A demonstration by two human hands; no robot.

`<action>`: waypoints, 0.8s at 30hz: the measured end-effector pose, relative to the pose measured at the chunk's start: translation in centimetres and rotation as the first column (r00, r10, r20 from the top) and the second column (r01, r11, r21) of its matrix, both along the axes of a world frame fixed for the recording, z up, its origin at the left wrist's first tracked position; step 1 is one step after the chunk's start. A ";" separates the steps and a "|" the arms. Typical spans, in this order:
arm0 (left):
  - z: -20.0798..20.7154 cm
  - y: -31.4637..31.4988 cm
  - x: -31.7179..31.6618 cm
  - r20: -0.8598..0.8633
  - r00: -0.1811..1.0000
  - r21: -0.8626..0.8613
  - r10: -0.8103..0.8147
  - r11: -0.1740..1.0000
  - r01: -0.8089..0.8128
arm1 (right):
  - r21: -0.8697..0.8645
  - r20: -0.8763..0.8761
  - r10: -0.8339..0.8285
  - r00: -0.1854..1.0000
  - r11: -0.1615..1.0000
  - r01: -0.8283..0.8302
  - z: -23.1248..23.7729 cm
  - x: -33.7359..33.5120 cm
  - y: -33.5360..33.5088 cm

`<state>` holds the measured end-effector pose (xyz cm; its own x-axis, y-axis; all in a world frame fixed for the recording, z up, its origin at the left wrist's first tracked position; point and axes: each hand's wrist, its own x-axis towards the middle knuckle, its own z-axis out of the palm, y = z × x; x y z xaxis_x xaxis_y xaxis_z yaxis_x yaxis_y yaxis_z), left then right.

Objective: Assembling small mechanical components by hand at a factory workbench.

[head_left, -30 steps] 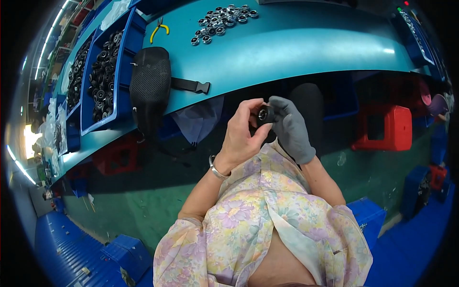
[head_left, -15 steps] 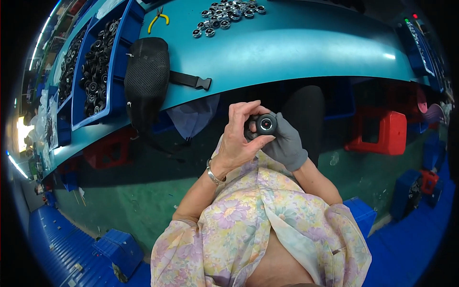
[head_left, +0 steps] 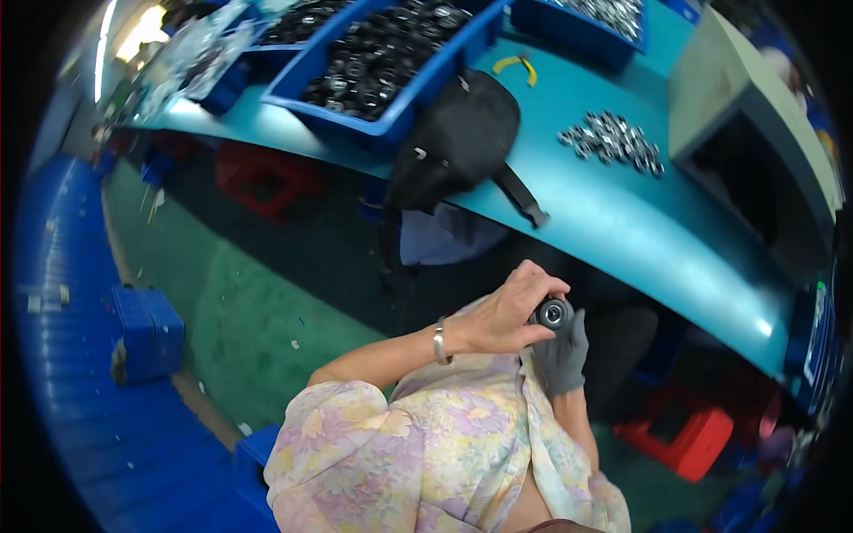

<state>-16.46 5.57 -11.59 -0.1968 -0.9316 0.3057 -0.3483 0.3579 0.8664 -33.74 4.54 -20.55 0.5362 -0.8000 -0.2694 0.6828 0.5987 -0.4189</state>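
Observation:
A small black wheel (head_left: 554, 314) with a shiny metal centre is held in front of my body, below the table edge. My left hand (head_left: 511, 313), bare and with a silver bracelet at the wrist, closes on it with thumb below and fingers above. Against the wheel's right side rests my right hand (head_left: 562, 360) in a grey glove, its fingers partly hidden behind the wheel. On the table lie many shiny metal bearing-like parts (head_left: 613, 142) in a loose pile. Similar black wheels (head_left: 369, 75) fill a blue bin (head_left: 329, 118) at the far left.
A black mesh bag (head_left: 471, 133) with a buckle strap lies at the edge of the turquoise table (head_left: 586, 209). Yellow-handled pliers (head_left: 517, 67) lie beyond it. A grey box-shaped machine (head_left: 755, 115) stands right. Red stools (head_left: 684, 441) are beneath, and a blue crate (head_left: 147, 333) is at left.
The view has swung toward the right, bringing the grey machine and another bin of metal parts into sight. The wheel stays between my hands.

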 end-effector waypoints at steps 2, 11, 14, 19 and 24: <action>4.1 0.4 3.4 0.151 0.965 -0.269 0.214 0.948 -0.168 | 0.017 0.111 0.081 0.991 0.996 -0.083 -3.3 -0.9 0.3; 13.1 -9.2 18.3 0.376 0.395 -0.733 0.838 0.530 -0.426 | 0.127 -0.082 0.054 0.995 0.991 -0.043 -3.4 -1.6 0.4; 9.2 -9.2 11.1 0.447 0.719 -0.567 0.532 0.790 -0.232 | 0.098 -0.070 0.013 0.997 0.995 -0.006 -4.5 -2.6 0.5; 2.7 -7.1 -2.6 0.350 0.936 -0.289 -0.042 0.946 0.151 | 0.174 -0.141 -0.005 0.990 0.984 0.030 -2.2 -3.1 0.2; -0.1 -7.5 -7.0 0.303 0.950 -0.191 -0.070 0.973 0.132 | -0.206 -0.419 -0.032 0.907 0.977 -0.060 0.3 -5.4 0.2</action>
<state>-23.51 -1.94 -11.67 -0.3963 -0.8247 0.4036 -0.5279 0.5643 0.6347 -39.17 4.70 -20.22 0.4225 -0.8558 -0.2986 0.4091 0.4740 -0.7797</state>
